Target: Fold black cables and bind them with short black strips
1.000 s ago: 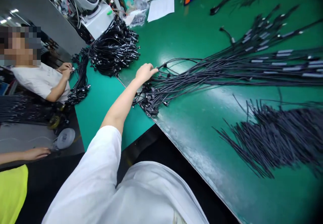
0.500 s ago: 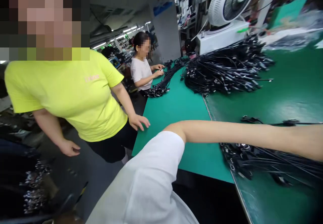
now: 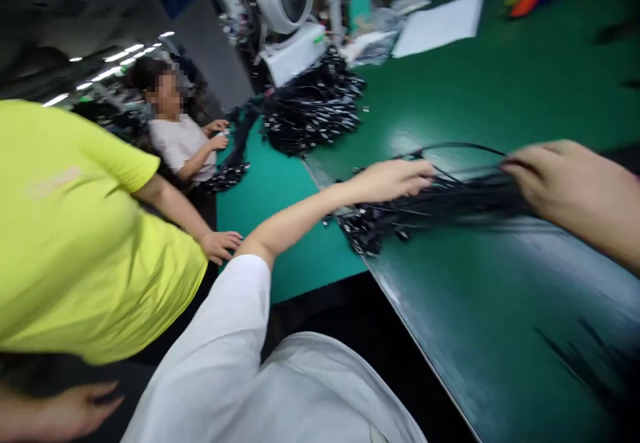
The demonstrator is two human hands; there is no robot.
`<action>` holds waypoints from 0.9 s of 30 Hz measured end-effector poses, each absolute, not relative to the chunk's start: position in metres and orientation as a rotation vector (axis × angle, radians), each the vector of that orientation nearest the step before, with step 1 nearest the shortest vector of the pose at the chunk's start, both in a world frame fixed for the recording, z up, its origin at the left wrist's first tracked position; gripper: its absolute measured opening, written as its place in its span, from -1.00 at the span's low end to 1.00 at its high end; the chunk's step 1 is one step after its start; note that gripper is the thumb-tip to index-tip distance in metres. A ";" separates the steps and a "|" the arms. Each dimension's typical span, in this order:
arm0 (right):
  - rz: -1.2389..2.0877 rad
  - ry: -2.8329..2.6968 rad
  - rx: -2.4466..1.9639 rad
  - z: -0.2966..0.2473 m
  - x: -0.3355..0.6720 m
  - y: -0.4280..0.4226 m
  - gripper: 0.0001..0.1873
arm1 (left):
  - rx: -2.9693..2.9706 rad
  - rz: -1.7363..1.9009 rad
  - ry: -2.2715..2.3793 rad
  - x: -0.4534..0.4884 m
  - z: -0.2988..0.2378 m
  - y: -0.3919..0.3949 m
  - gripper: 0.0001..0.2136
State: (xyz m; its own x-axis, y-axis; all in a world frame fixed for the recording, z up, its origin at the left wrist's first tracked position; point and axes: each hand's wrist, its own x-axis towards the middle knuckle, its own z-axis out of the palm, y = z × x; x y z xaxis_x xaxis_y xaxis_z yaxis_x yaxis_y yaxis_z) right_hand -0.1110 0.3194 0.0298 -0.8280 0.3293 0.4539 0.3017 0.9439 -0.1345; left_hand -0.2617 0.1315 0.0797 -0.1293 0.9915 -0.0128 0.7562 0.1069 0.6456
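Green table point(image 3: 500, 96): a black cable bundle point(image 3: 450, 200) lies along its near edge, with the connector ends at the edge. The right hand point(image 3: 565, 176) curls closed around the bundle. The left hand point(image 3: 395, 178) rests on it, fingers extended; blur hides whether it grips.

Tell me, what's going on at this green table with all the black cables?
A person in white sleeves has both hands on a bundle of black cables lying on the green table. The left hand rests near the plug ends; the right hand closes around it farther along. Blur hides the left grip. A co-worker in a yellow shirt stands at the table edge, and another person sits farther back beside a big cable pile.
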 end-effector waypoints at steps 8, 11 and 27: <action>0.311 -2.449 -0.449 0.086 -0.106 0.310 -0.67 | 1.649 0.675 1.590 -0.280 0.077 0.150 -0.79; 0.281 -2.476 -0.561 0.079 -0.103 0.325 -0.68 | 1.586 1.100 1.488 -0.275 0.088 0.143 -0.69; 0.044 -2.272 -0.849 0.206 -0.052 0.396 -0.47 | 1.169 1.801 1.206 -0.240 0.170 0.082 -0.70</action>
State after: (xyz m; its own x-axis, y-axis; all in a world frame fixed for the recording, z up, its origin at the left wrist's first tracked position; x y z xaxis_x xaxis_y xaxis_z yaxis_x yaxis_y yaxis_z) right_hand -0.0519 0.3955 0.2058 -0.5400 0.5868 0.6034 0.5633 0.7846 -0.2590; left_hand -0.2400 0.0821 0.1696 -0.3772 0.8729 0.3096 -0.0463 -0.3516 0.9350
